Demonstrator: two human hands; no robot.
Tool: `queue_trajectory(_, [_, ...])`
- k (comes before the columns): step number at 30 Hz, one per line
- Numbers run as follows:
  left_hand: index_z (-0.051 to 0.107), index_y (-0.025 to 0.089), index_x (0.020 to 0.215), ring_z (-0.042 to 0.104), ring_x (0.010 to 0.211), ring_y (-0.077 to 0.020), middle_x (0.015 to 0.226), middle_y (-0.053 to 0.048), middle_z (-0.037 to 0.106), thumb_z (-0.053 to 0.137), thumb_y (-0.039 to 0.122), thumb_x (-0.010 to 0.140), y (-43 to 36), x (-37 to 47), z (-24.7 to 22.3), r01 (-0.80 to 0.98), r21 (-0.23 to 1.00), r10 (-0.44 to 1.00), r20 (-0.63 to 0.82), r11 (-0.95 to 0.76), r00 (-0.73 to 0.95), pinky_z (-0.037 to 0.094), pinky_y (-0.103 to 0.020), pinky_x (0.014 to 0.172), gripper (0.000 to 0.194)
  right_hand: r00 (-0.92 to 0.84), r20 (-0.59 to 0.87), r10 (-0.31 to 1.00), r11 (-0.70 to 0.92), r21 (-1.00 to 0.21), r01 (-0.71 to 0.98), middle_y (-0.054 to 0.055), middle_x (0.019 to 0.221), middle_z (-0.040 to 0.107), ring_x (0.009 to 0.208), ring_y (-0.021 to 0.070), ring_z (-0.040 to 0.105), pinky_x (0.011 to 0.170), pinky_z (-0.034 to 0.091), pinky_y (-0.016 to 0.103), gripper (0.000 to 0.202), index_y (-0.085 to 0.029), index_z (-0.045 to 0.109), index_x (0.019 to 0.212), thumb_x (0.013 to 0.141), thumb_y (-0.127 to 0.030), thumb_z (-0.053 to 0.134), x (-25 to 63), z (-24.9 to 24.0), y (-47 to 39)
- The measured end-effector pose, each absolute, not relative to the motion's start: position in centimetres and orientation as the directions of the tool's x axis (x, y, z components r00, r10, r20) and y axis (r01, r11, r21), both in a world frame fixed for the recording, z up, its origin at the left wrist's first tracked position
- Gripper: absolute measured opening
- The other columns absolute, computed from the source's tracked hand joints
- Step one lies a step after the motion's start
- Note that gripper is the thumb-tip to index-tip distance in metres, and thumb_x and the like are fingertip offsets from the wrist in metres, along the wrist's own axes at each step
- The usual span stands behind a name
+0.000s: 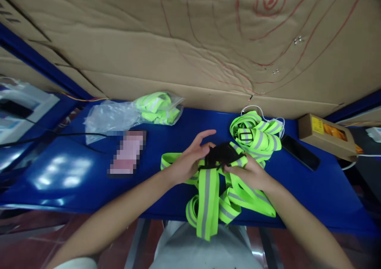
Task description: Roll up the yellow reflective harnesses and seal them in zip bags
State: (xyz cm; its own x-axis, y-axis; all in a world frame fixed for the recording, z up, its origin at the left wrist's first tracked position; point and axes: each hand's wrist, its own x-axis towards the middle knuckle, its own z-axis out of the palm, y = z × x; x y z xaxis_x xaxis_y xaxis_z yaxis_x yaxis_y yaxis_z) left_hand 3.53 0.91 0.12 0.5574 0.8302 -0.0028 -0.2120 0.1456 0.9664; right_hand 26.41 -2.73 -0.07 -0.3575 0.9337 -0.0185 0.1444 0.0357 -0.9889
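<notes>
Neon-green straps with a grey stripe (205, 201) hang from a black fabric piece (222, 154) at the table's front edge. My left hand (190, 160) holds the left side of the black piece, its index finger stretched out to the right above it. My right hand (250, 171) grips the straps and the right side of the black piece. Some strap loops lie beneath my hands and droop over the table edge. Just beyond my right hand sits a coiled green strap bundle (256, 138) with a black buckle.
A clear bag (157, 108) with more green straps lies at the back left of the blue table (74, 181). A blurred-out phone (127, 152) lies in front of it. To the right are a black phone (300, 152) and a cardboard box (327, 136). Cardboard (133, 54) stands behind.
</notes>
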Motion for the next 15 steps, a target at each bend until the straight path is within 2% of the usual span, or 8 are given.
queue_trajectory(2, [0.027, 0.026, 0.159, 0.068, 0.104, -0.026, 0.122, -0.011, 0.065, 0.065, 0.075, 0.083, 0.9, 4.0, -0.3, -0.267, 0.948, 0.823, 0.011, 0.172, 0.568, 0.055, -0.038, 0.09, 0.098, -0.151, -0.083, 0.985, -0.086, -0.996, -0.014, 0.005, 0.109, 0.078, 0.103, 0.028, 0.073, 0.097, 0.058, 0.046, 0.035, -0.023, 0.075, 0.108, 0.084, -0.049, 0.077, 26.1, -0.5, -2.5])
queue_trajectory(4, [0.021, 0.025, 0.162, 0.062, 0.124, -0.0313, 0.137, -0.016, 0.061, 0.072, 0.077, 0.075, 0.5, 4.5, -1.1, -0.25, 0.96, 0.818, 0.039, 0.129, 0.573, 0.051, -0.043, 0.103, 0.114, 0.047, -0.213, 0.976, -0.204, -0.969, -0.14, 0.006, 0.103, 0.079, 0.104, 0.031, 0.073, 0.097, 0.058, 0.048, 0.037, -0.022, 0.076, 0.097, 0.075, -0.051, 0.084, 25.7, -0.8, -2.6])
queue_trajectory(5, [0.021, 0.024, 0.163, 0.058, 0.132, -0.0328, 0.144, -0.018, 0.057, 0.075, 0.075, 0.074, 0.2, 4.7, -1.6, -0.219, 0.969, 0.819, 0.035, 0.112, 0.573, 0.048, -0.044, 0.108, 0.116, 0.1, -0.284, 0.954, -0.261, -0.946, -0.194, 0.006, 0.101, 0.079, 0.106, 0.032, 0.073, 0.098, 0.057, 0.048, 0.038, -0.022, 0.075, 0.095, 0.072, -0.051, 0.086, 25.5, -0.9, -2.7])
queue_trajectory(7, [0.028, 0.022, 0.161, 0.051, 0.14, -0.0338, 0.152, -0.017, 0.052, 0.08, 0.064, 0.076, -0.4, 5.0, -2.2, -0.13, 0.987, 0.831, -0.008, 0.096, 0.556, 0.044, -0.045, 0.114, 0.107, 0.122, -0.379, 0.917, -0.335, -0.899, -0.281, 0.007, 0.101, 0.08, 0.106, 0.0331, 0.073, 0.098, 0.057, 0.049, 0.041, -0.021, 0.074, 0.096, 0.071, -0.051, 0.087, 25.0, -1.1, -3.1])
queue_trajectory(9, [0.047, 0.019, 0.15, 0.056, 0.135, -0.0334, 0.145, -0.014, 0.06, 0.081, 0.053, 0.08, -0.6, 5.2, -2.5, -0.04, 0.996, 0.843, -0.047, 0.081, 0.535, 0.045, -0.044, 0.112, 0.085, 0.073, -0.405, 0.911, -0.364, -0.876, -0.316, 0.008, 0.104, 0.079, 0.108, 0.0338, 0.073, 0.099, 0.057, 0.05, 0.046, -0.021, 0.074, 0.106, 0.075, -0.054, 0.083, 24.5, -1.3, -3.5])
queue_trajectory(10, [0.057, 0.017, 0.141, 0.06, 0.129, -0.0328, 0.137, -0.013, 0.066, 0.08, 0.049, 0.082, -0.6, 5.2, -2.5, -0.019, 0.996, 0.848, -0.059, 0.081, 0.527, 0.047, -0.043, 0.11, 0.071, 0.052, -0.397, 0.916, -0.367, -0.883, -0.292, 0.009, 0.107, 0.079, 0.109, 0.0342, 0.073, 0.098, 0.057, 0.051, 0.05, -0.021, 0.073, 0.111, 0.078, -0.057, 0.079, 24.4, -1.5, -3.7])
queue_trajectory(12, [0.069, 0.014, 0.122, 0.067, 0.115, -0.0311, 0.117, -0.01, 0.075, 0.075, 0.047, 0.086, -0.2, 4.9, -2.4, -0.034, 0.991, 0.85, -0.094, 0.131, 0.518, 0.05, -0.041, 0.104, 0.049, 0.042, -0.346, 0.937, -0.339, -0.934, -0.117, 0.01, 0.115, 0.078, 0.114, 0.0343, 0.072, 0.098, 0.058, 0.052, 0.054, -0.021, 0.072, 0.12, 0.084, -0.062, 0.071, 24.4, -2.0, -4.0])
queue_trajectory(15, [0.076, 0.012, 0.106, 0.072, 0.1, -0.0293, 0.102, -0.009, 0.078, 0.071, 0.049, 0.088, 0.5, 4.1, -2.3, -0.068, 0.97, 0.851, -0.17, 0.234, 0.497, 0.055, -0.039, 0.094, 0.042, 0.053, -0.204, 0.977, -0.211, -0.956, 0.205, 0.01, 0.123, 0.075, 0.123, 0.0326, 0.068, 0.102, 0.058, 0.05, 0.052, -0.024, 0.072, 0.124, 0.091, -0.063, 0.064, 24.7, -2.4, -4.1])
